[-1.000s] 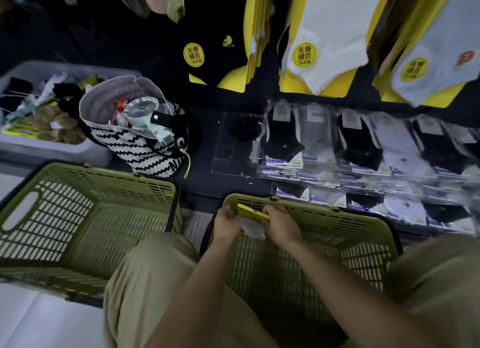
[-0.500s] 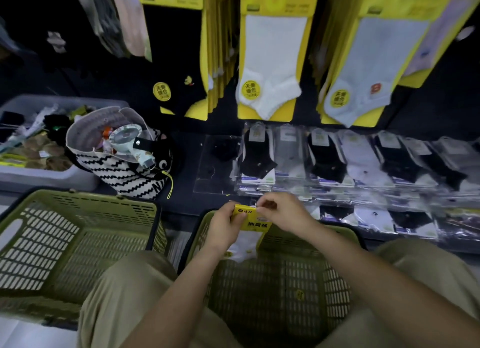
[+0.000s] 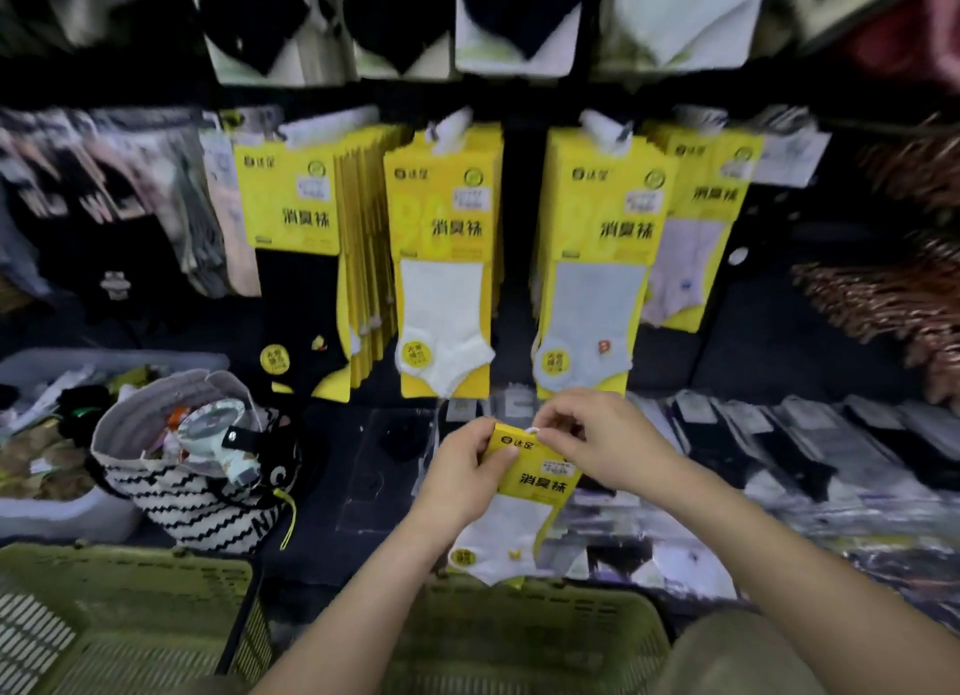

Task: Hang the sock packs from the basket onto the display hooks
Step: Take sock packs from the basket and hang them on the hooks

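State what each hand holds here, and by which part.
Both hold one sock pack, a white sock on a yellow card. The left hand grips the card's upper left edge; the right hand pinches its top at the white hanger loop.

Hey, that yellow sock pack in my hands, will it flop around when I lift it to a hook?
Probably half and half: the sock pack has a flat yellow card top that looks stiff, while the white sock below hangs loose. It seems light, pinched by left hand and right hand.
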`<move>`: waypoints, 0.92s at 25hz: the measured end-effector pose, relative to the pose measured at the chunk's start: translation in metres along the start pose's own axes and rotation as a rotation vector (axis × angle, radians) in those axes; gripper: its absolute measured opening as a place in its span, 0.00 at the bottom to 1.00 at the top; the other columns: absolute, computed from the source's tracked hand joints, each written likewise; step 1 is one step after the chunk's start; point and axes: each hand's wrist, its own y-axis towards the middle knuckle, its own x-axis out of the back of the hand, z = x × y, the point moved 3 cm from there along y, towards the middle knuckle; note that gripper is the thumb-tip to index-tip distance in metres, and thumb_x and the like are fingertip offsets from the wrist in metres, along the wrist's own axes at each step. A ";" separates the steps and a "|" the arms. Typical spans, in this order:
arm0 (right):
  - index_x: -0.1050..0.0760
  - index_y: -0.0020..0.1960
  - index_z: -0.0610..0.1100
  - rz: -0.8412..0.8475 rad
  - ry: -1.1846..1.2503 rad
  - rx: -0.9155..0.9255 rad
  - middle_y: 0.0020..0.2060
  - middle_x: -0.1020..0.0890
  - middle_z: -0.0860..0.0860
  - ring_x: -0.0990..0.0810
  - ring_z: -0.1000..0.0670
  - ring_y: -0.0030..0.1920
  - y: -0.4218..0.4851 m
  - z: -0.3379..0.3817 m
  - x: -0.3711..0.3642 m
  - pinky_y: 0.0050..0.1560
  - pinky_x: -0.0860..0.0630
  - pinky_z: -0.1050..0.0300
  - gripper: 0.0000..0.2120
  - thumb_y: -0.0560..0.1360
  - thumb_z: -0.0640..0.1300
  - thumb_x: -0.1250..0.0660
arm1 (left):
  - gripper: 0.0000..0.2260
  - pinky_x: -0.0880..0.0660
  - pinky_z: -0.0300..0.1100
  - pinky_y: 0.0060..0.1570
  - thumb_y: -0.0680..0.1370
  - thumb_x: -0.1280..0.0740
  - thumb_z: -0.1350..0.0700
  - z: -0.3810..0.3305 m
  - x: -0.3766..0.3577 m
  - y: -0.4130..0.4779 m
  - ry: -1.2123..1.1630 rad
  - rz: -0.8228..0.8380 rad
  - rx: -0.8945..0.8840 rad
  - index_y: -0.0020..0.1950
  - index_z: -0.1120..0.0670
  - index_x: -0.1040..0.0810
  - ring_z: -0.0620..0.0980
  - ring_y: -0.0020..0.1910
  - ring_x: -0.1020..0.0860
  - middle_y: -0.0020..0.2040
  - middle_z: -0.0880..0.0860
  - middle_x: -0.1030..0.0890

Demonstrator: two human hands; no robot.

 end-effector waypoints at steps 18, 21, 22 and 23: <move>0.24 0.35 0.53 -0.589 0.242 -0.060 0.30 0.20 0.58 0.23 0.57 0.34 0.099 0.025 0.197 0.34 0.29 0.67 0.09 0.72 0.41 0.31 | 0.21 0.30 0.32 0.42 0.76 0.33 0.56 -0.196 0.028 0.114 0.211 -0.352 -0.464 0.68 0.46 0.31 0.41 0.37 0.28 0.45 0.43 0.33; 0.23 0.37 0.53 -0.542 0.210 -0.075 0.32 0.19 0.57 0.23 0.57 0.35 0.102 0.022 0.193 0.34 0.30 0.67 0.08 0.73 0.43 0.31 | 0.21 0.33 0.26 0.38 0.76 0.33 0.54 -0.188 0.026 0.115 0.251 -0.360 -0.434 0.68 0.45 0.31 0.38 0.36 0.29 0.45 0.42 0.34; 0.23 0.37 0.54 -0.536 0.203 -0.062 0.33 0.20 0.57 0.23 0.56 0.36 0.101 0.020 0.192 0.36 0.29 0.64 0.08 0.73 0.44 0.31 | 0.21 0.32 0.26 0.40 0.76 0.33 0.54 -0.185 0.027 0.114 0.262 -0.364 -0.432 0.68 0.45 0.31 0.38 0.37 0.29 0.47 0.43 0.34; 0.23 0.38 0.55 -0.542 0.195 -0.057 0.34 0.20 0.57 0.24 0.56 0.36 0.099 0.019 0.191 0.37 0.29 0.61 0.08 0.73 0.44 0.31 | 0.21 0.30 0.28 0.44 0.76 0.33 0.54 -0.184 0.027 0.114 0.265 -0.367 -0.434 0.68 0.45 0.32 0.38 0.40 0.29 0.49 0.44 0.33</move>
